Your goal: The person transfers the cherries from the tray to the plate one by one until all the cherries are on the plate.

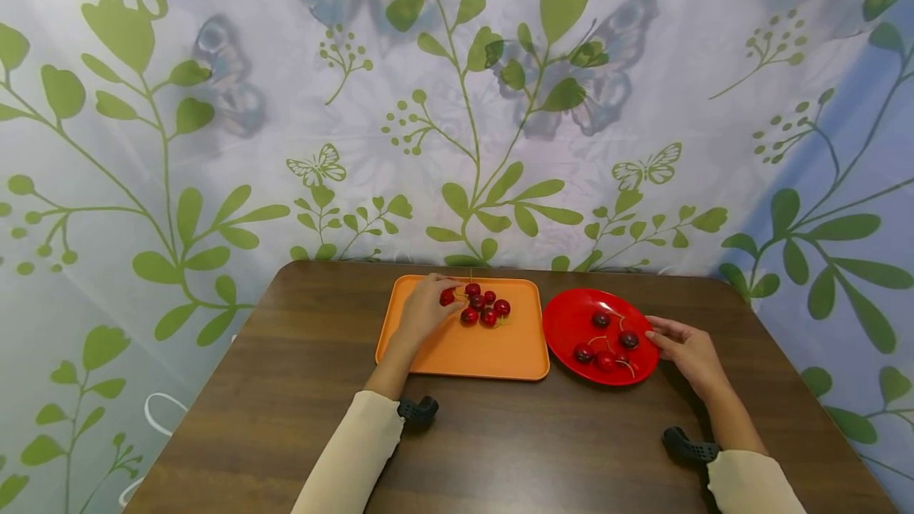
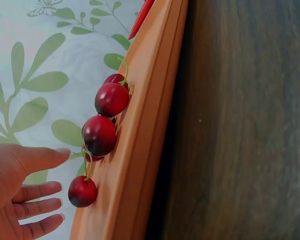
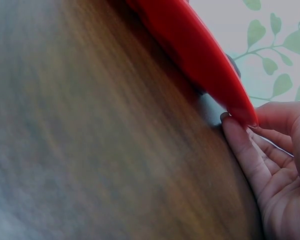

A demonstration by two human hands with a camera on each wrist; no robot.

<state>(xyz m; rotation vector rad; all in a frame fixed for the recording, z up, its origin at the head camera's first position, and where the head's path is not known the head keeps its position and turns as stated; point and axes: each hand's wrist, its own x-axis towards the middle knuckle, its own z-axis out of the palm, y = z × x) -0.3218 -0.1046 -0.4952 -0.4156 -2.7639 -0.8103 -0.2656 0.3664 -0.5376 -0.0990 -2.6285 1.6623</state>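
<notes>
Several dark red cherries (image 1: 489,316) with thin stems lie clustered on the orange tray (image 1: 464,363). My left hand (image 1: 427,309) hovers over the tray's left part, its fingers loosely extended beside a cherry (image 2: 82,191) at the cluster's edge. In the left wrist view the thumb comes near the green stems, and nothing is gripped. To the right, a round red plate (image 1: 564,316) holds several more cherries (image 1: 605,361). With thumb and fingers on either side of the rim, my right hand (image 1: 689,351) pinches the plate's right edge, as the right wrist view (image 3: 285,165) shows.
Tray and plate stand side by side on a dark wooden table (image 1: 528,443), near its back edge. Behind it hangs a pale curtain (image 1: 357,125) printed with leaves and butterflies. Each wrist wears a black band (image 1: 417,411).
</notes>
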